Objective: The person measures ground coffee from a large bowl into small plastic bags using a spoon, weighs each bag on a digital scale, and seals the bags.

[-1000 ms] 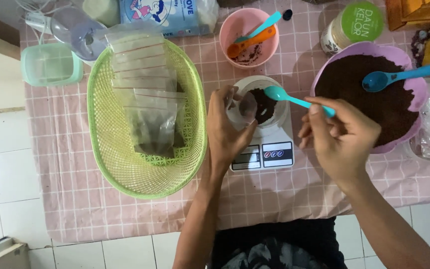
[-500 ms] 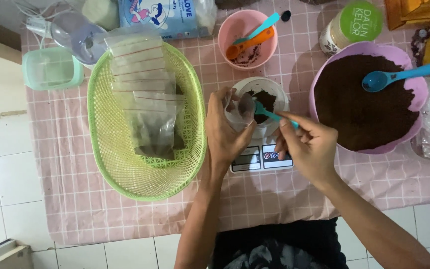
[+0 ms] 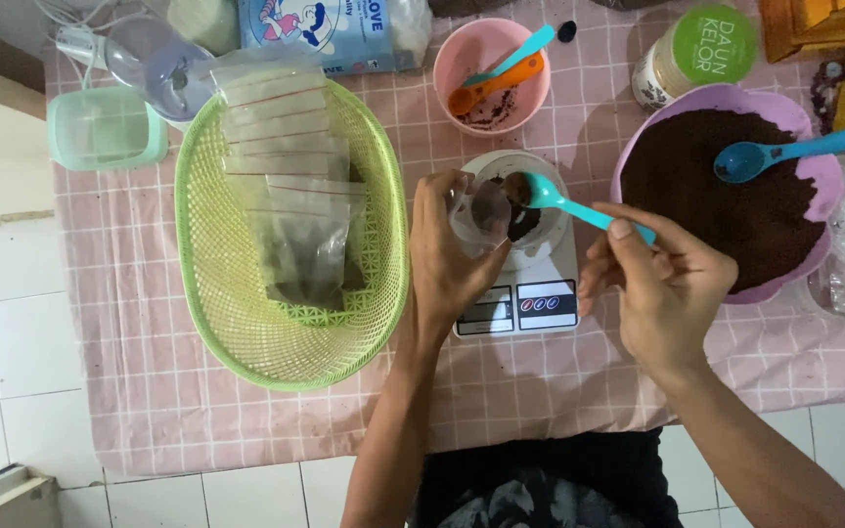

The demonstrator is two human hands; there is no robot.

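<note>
Landmark: white digital kitchen scale on the pink-checked bench.
Left hand: fingers curled around a small clear plastic pouch, holding it open over the scale's platform.
Right hand: fingers pinched on the handle of a turquoise plastic spoon.
Key relation: the spoon's long axis runs from the right hand up-left; its bowl, carrying dark brown powder, sits at the pouch mouth, touching or just over it.
Right of scale: purple plastic bowl of dark powder with a second blue spoon.
Left of scale: oval green mesh basket holding filled pouches.
Behind scale: small pink bowl.
</note>
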